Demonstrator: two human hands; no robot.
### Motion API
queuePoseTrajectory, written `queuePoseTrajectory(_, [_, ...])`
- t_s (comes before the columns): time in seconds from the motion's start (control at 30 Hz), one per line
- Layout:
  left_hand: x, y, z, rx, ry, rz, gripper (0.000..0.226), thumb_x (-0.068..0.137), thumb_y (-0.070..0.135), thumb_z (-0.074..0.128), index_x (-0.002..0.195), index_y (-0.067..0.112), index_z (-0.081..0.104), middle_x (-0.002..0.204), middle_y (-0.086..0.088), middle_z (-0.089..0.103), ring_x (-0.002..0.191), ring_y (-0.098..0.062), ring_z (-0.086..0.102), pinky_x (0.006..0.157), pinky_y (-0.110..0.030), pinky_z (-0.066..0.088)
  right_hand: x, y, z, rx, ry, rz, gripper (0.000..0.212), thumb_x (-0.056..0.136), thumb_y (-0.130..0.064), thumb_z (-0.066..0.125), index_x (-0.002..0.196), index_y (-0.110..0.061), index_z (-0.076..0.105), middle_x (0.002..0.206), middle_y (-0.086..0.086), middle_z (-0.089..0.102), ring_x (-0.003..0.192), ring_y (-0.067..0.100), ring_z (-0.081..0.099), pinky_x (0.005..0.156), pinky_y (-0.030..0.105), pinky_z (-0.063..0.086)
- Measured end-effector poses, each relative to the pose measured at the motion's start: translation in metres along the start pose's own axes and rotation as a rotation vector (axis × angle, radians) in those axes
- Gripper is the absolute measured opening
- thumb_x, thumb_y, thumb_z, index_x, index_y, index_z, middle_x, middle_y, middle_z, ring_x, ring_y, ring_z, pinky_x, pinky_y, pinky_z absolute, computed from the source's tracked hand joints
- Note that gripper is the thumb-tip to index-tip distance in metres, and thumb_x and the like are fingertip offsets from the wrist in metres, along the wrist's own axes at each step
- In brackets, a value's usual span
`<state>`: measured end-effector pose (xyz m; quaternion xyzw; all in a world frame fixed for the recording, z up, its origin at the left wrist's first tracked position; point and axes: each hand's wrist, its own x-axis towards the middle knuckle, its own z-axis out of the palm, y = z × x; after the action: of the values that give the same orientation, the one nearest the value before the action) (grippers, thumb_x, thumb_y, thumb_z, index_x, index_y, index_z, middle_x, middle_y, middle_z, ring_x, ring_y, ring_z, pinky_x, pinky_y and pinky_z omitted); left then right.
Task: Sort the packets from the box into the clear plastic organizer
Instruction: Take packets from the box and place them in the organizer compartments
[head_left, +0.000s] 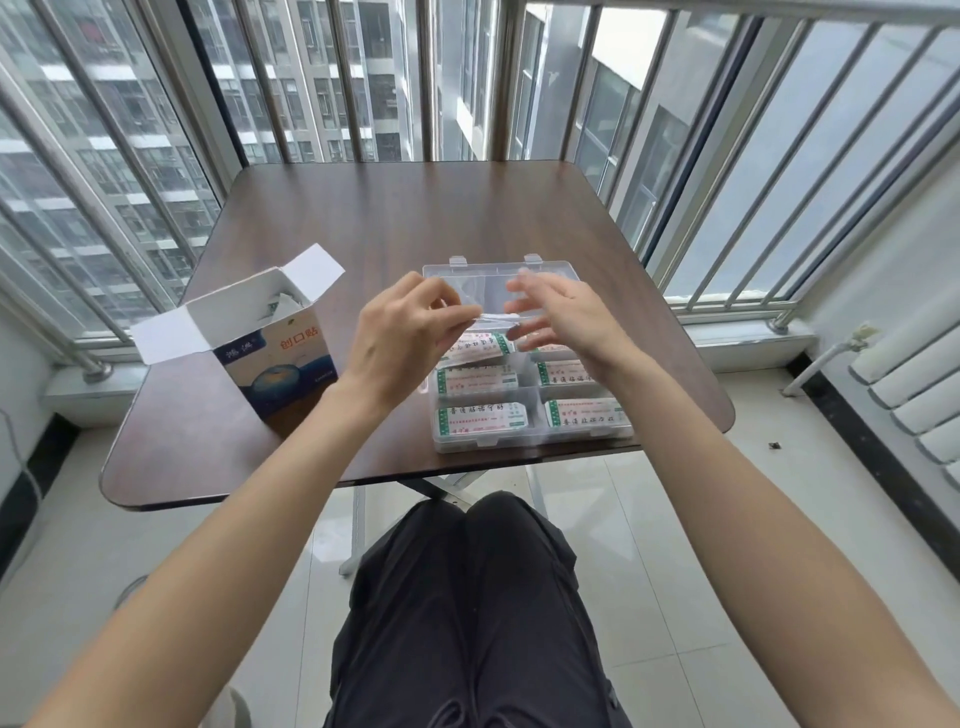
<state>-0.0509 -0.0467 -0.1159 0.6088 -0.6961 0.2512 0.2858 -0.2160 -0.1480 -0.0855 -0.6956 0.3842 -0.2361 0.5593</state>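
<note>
Fingers of the left hand (402, 332) are curled, thumb and forefinger pinching one end of a thin pale strip, apparently a packet (488, 315), though motion blur prevents certainty. Fingers of the right hand (558, 317) are loosely spread and blurred; their tips are at the strip's other end, and whether they touch it cannot be determined. Both hands hover over the middle of the clear plastic organizer (524, 441), above its rear compartments.

Progress, judged from present layout: well advanced. The four compartments nearest the person each hold printed packets (480, 418), and the next row back is partly filled beneath the hands. The rear section appears unfilled. The box (283, 358) stands left of the organizer, flaps open, with white contents visible inside, so further packets probably remain to transfer.
</note>
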Motion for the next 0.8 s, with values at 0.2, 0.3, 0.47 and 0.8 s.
queuePoseTrajectory(0.2, [0.005,0.001,0.001,0.007,0.021,0.029,0.01,0.082,0.024,0.071,0.09,0.02,0.074,0.081,-0.002,0.066,0.067,-0.021,0.056,0.053,-0.028,0.044,0.008,0.003,-0.005,0.068,-0.102,-0.05,0.025,0.082,0.005,0.066,0.106,0.002,0.063,0.096,0.013,0.064,0.073,0.014,0.064,0.065,0.017,0.053])
queuePoseTrajectory(0.3, [0.0,-0.001,0.003,-0.136,-0.09,-0.112,0.034,0.075,0.033,0.076,0.106,0.018,0.071,0.097,-0.005,0.065,0.084,-0.023,0.057,0.069,-0.032,0.047,0.012,0.006,-0.001,-0.025,-0.094,-0.081,0.024,0.081,0.006,0.066,0.104,-0.002,0.063,0.101,0.015,0.061,0.073,0.014,0.061,0.062,0.015,0.052])
queuePoseTrajectory(0.47, [0.001,-0.006,0.002,-0.374,-0.289,-0.369,0.057,0.076,0.035,0.075,0.128,0.02,0.056,0.118,-0.003,0.063,0.1,-0.017,0.057,0.087,-0.03,0.045,0.019,0.011,0.0,-0.096,-0.076,-0.134,0.019,0.084,0.0,0.066,0.1,-0.008,0.062,0.093,0.01,0.061,0.071,0.017,0.061,0.067,0.024,0.056])
queuePoseTrajectory(0.8, [0.0,-0.009,0.005,-0.417,-0.391,-0.451,0.017,0.077,0.03,0.076,0.092,0.025,0.072,0.087,0.009,0.064,0.078,-0.008,0.056,0.078,-0.032,0.046,0.02,0.02,-0.001,-0.551,0.094,-0.395,0.01,0.082,-0.021,0.072,0.087,-0.013,0.074,0.085,-0.003,0.07,0.076,0.01,0.064,0.075,0.03,0.051])
